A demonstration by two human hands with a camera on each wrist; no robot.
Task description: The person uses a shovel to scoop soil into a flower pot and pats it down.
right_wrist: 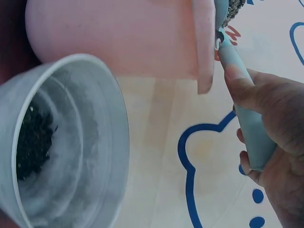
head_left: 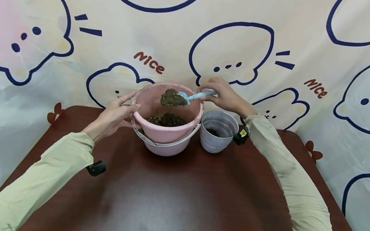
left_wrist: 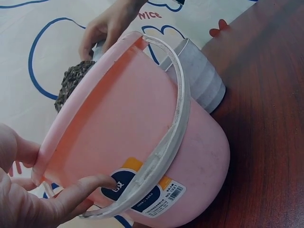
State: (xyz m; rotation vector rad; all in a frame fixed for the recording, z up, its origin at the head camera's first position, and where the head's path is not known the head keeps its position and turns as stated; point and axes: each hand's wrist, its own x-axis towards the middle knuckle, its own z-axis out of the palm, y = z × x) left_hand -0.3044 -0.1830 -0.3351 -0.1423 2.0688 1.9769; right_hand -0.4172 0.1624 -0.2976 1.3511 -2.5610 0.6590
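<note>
Here, trowel inside curled right hand, bucket rim inside gripping left hand.

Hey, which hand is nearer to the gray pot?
Right. The right hand, holding the blue scoop, is close by, higher than the gray pot; the left hand holds the pink bucket's left rim, with that bucket between.

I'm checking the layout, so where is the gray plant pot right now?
In the head view, the gray plant pot stands on the table, just right of the pink bucket and below the right hand.
</note>
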